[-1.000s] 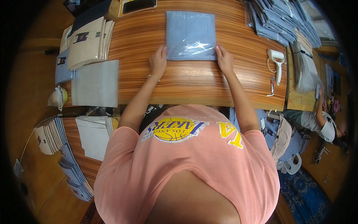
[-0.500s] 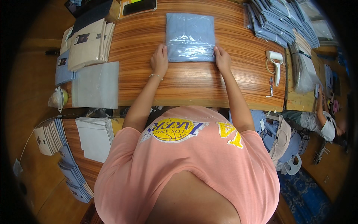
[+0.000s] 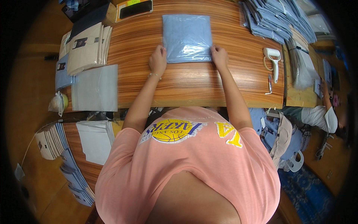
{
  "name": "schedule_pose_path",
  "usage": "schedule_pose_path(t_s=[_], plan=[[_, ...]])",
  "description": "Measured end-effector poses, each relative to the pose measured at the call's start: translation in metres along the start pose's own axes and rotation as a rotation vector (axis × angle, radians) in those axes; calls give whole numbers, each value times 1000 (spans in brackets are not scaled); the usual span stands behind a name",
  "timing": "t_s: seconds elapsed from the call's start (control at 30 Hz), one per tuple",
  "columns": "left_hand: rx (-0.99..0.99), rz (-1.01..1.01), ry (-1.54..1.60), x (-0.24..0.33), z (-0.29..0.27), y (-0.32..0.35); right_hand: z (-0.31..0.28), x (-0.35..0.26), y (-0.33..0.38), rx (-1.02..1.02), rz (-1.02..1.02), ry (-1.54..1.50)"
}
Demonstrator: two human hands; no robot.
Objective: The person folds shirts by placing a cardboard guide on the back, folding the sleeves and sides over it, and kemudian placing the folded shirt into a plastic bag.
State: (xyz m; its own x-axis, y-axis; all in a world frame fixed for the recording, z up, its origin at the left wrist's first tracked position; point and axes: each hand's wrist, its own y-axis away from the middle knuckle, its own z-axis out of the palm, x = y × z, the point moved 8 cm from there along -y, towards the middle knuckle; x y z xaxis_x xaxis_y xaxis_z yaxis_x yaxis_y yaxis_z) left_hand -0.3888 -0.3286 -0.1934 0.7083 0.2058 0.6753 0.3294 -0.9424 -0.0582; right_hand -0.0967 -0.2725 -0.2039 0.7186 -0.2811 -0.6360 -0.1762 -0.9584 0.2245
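A folded light-blue garment in a clear plastic bag (image 3: 187, 35) lies on the wood-grain table, its lower part glossy with reflected light. At its near left corner, my left hand (image 3: 158, 59) has its fingers closed on the bag's edge. The near right corner is pinched by my right hand (image 3: 220, 56), fingers curled in. Between the hands the bag stays flat, and the fingertips are partly hidden.
Left of the bag are packed beige garments (image 3: 85, 48) and a clear plastic sheet or bag stack (image 3: 95, 87). A phone (image 3: 136, 9) lies at the back. To the right are a lint roller (image 3: 274, 61), a small cutter-like tool (image 3: 270, 84), piled blue garments (image 3: 266, 18) and another person (image 3: 317, 117).
The bag's surface looks smoother, with fewer creases and a different glare. My right hand's fingers have curled in more. The whole view has shifted slightly.
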Motion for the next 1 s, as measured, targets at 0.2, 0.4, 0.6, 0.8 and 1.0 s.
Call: schedule_pose_path(t_s=[0.2,0.4,0.6,0.8,1.0], plan=[[9,6,-17,-3,3,-7,-2,-12,3,103,-27,121],[3,48,-48,9,2,-7,4,-31,14,224,-211,256],[-53,107,-431,7,11,-1,5,-26,21,204,-246,352],[-63,96,-504,-14,22,-3,15,-4,16,333,-296,455],[-132,13,233,-20,-4,8,-11,2,40,275,-468,-35]])
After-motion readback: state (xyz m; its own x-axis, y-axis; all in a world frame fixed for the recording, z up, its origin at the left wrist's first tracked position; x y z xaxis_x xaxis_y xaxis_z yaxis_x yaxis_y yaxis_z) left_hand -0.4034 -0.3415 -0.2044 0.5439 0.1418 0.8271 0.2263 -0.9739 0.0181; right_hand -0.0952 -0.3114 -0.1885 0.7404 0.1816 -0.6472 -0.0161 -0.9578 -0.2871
